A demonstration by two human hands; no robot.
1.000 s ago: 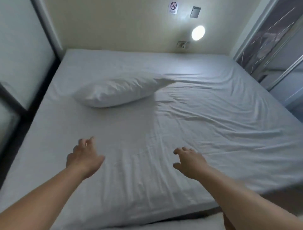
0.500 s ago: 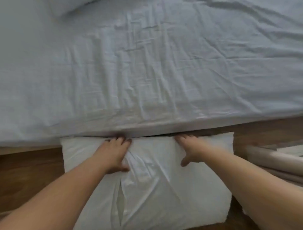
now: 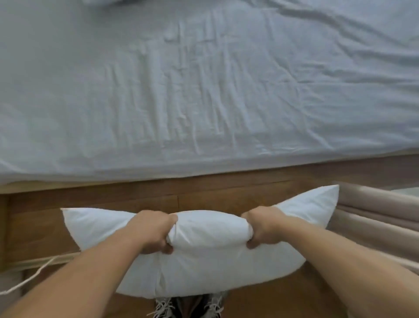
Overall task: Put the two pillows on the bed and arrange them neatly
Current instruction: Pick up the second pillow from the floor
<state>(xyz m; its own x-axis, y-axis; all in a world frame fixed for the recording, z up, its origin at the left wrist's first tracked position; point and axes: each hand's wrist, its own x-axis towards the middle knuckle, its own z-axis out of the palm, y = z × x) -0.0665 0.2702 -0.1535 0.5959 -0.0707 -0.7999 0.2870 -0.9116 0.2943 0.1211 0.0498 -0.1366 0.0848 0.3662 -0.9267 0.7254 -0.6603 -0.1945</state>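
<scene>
A white pillow (image 3: 208,256) hangs in front of me, lifted off the wooden floor just short of the bed's near edge. My left hand (image 3: 152,231) is clenched on its top edge left of the middle. My right hand (image 3: 263,227) is clenched on the same edge right of the middle. The fabric bunches between my fists. The bed (image 3: 204,90) with its creased pale grey sheet fills the upper part of the view. A sliver of the other pillow (image 3: 102,1) shows at the top edge, lying on the bed.
Wooden floor (image 3: 136,199) runs along the bed's near edge. Beige padded rolls (image 3: 374,218) lie at the right. A white cord (image 3: 29,279) trails on the floor at the lower left. My laced shoes (image 3: 188,306) show under the pillow.
My hands went from resting flat on the pillow on the floor to gripping its top edge. The pillow has risen off the floor and folded over.
</scene>
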